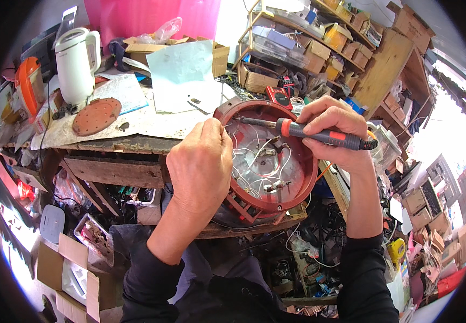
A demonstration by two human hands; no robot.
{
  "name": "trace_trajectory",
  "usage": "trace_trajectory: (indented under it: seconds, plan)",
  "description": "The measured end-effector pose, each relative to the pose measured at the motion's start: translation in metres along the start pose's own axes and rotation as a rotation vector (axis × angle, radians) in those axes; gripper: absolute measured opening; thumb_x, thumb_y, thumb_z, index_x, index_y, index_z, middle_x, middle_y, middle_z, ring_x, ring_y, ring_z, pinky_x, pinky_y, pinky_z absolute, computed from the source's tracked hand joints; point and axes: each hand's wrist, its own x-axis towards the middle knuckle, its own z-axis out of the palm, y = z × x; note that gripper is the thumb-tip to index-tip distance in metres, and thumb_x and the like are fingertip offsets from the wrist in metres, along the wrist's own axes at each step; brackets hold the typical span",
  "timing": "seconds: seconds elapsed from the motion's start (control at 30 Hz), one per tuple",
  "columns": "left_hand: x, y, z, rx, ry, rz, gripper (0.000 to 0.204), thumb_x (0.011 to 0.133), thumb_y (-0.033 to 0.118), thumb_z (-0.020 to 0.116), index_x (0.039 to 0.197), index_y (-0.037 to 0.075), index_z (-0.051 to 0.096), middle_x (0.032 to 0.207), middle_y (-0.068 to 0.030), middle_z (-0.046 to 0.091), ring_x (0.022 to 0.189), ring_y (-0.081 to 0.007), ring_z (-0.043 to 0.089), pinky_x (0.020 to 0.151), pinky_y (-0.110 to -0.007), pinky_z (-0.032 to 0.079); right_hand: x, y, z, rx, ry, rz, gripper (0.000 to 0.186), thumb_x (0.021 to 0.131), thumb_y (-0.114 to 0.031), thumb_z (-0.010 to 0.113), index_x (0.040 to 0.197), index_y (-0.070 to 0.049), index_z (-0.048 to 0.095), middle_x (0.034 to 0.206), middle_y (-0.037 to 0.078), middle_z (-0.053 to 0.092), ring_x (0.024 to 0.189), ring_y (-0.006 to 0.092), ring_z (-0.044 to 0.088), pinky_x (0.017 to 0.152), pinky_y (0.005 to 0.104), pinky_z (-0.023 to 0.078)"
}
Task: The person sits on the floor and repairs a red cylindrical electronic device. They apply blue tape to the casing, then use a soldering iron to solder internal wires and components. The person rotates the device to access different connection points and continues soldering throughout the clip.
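Observation:
In the middle of the head view a round red-brown appliance housing lies open on the workbench, with white wires and metal fittings on its silvery inside. My right hand is closed round a black and orange soldering iron. Its metal shaft points left, its tip near the upper-left inner rim of the housing. My left hand is pinched at the housing's left rim, close to that tip; what its fingertips hold is hidden.
The cluttered bench holds a white kettle, a perforated red disc and paper sheets. Crowded shelves stand behind at right. An open cardboard box sits low at left. Tangled parts and cables lie below the bench.

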Motion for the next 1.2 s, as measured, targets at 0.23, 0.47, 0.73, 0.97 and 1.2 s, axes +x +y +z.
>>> trace_trajectory:
  seconds: [0.23,0.47,0.73,0.97,1.2]
  plan:
    - [0.000,0.001,0.000,-0.010,0.013,0.018,0.013,0.089,0.010,0.071,0.088,0.006,0.059,0.083,-0.0124,0.067,0.074,-0.0344,0.068,0.063,-0.044,0.053,-0.001,0.002,-0.001,-0.005,-0.007,0.009,0.020,0.074,0.004,0.080,0.089,-0.006,0.072,0.102,0.010,0.071,0.091,0.0192,0.068,0.079,0.0322,0.055]
    - [0.000,-0.001,0.000,-0.010,0.022,0.020,0.012,0.089,0.010,0.070,0.088,0.006,0.059,0.083,-0.0126,0.067,0.074,-0.0343,0.068,0.063,-0.044,0.054,-0.004,0.005,-0.003,0.020,-0.011,0.005,0.021,0.074,0.005,0.080,0.090,-0.007,0.073,0.103,0.011,0.071,0.092,0.0195,0.068,0.079,0.0325,0.055]
    - [0.000,-0.001,0.001,-0.010,0.009,0.019,0.012,0.090,0.010,0.070,0.088,0.005,0.059,0.083,-0.0125,0.067,0.074,-0.0336,0.068,0.063,-0.043,0.054,-0.007,0.007,-0.005,0.013,-0.020,0.000,0.022,0.074,0.005,0.080,0.091,-0.007,0.073,0.104,0.011,0.071,0.094,0.0200,0.068,0.081,0.0331,0.055]
    - [0.001,0.002,0.001,-0.060,0.051,0.001,0.013,0.086,0.001,0.071,0.085,0.000,0.058,0.081,-0.0169,0.066,0.071,-0.0367,0.066,0.063,-0.043,0.050,-0.007,0.008,-0.005,0.009,-0.016,-0.016,0.022,0.074,0.006,0.080,0.091,-0.006,0.073,0.104,0.012,0.071,0.094,0.0203,0.068,0.080,0.0333,0.055]
    - [0.001,0.001,0.001,-0.063,0.050,0.003,0.012,0.086,0.002,0.071,0.085,0.000,0.059,0.081,-0.0166,0.066,0.072,-0.0371,0.066,0.063,-0.044,0.051,-0.006,0.010,-0.002,0.039,0.019,-0.009,0.026,0.071,0.003,0.081,0.092,-0.009,0.071,0.103,0.014,0.072,0.088,0.0206,0.067,0.077,0.0338,0.054]
